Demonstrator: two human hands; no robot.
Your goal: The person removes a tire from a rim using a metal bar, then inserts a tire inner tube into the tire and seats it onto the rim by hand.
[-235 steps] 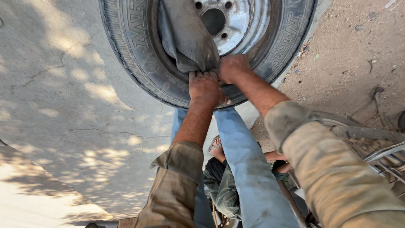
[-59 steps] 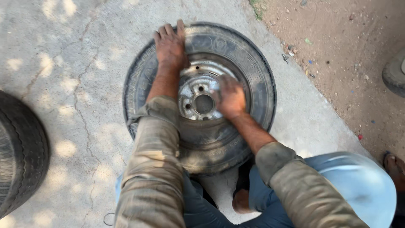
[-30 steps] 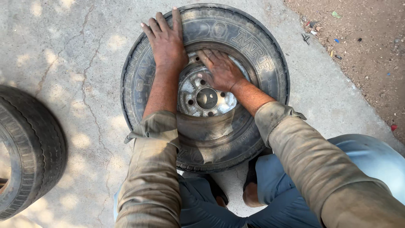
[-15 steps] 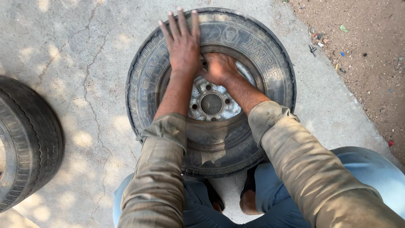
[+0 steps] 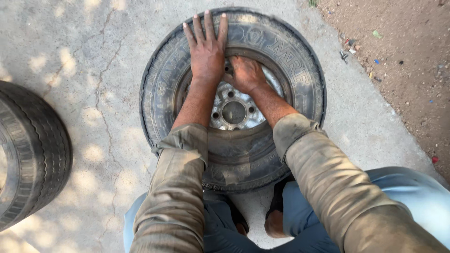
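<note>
My left hand (image 5: 206,51) lay flat and open, fingers spread on the far sidewall of the tyre (image 5: 300,70); my right hand (image 5: 246,75) curled just beside it at the inner edge, though what it gripped I could not tell; half a second before, both sat slightly lower; the tyre lay flat on cracked concrete (image 5: 93,93) before my knees, raised grey lettering arcing round its sidewall; another tyre (image 5: 28,154) stood well to the left.

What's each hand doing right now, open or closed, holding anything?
Left hand: open, flat on the tyre sidewall.
Right hand: fingers curled at the gap between tyre and wheel rim; whether it holds anything cannot be told.
</note>
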